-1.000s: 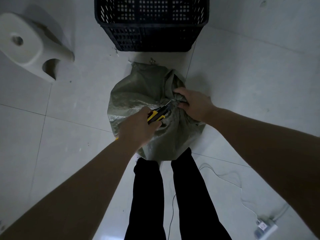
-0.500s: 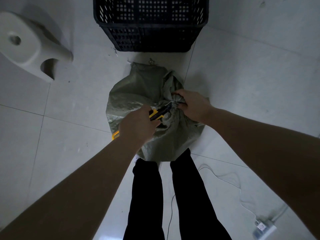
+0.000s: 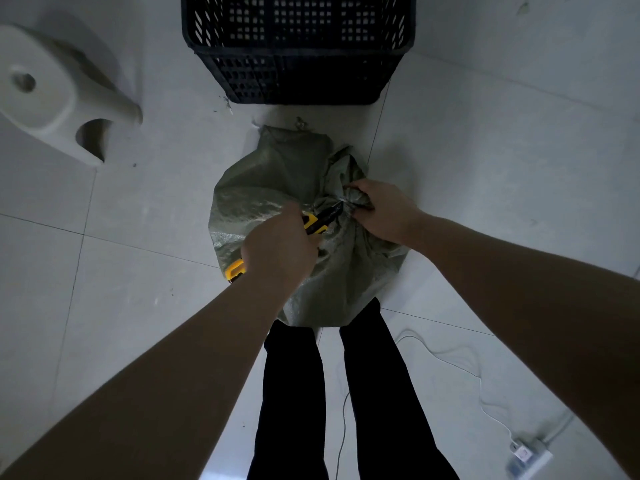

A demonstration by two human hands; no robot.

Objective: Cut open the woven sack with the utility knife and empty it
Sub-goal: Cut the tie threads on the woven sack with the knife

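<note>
A grey-green woven sack [image 3: 277, 195] stands full on the tiled floor just in front of my legs. Its gathered neck is bunched at the right. My right hand [image 3: 381, 213] grips that bunched neck. My left hand [image 3: 280, 251] grips a yellow and black utility knife [image 3: 317, 223]. The knife's yellow butt sticks out behind my wrist. Its blade tip touches the sack's neck right beside my right fingers.
A black lattice plastic crate [image 3: 298, 46] stands just beyond the sack. A white plastic stool [image 3: 52, 95] is at the far left. A white cable [image 3: 450, 362] runs over the floor to a power strip [image 3: 526, 459] at the lower right.
My left hand has pushed the knife a little farther right, bringing the blade tip against the bunched neck. My right hand keeps its grip on the neck.
</note>
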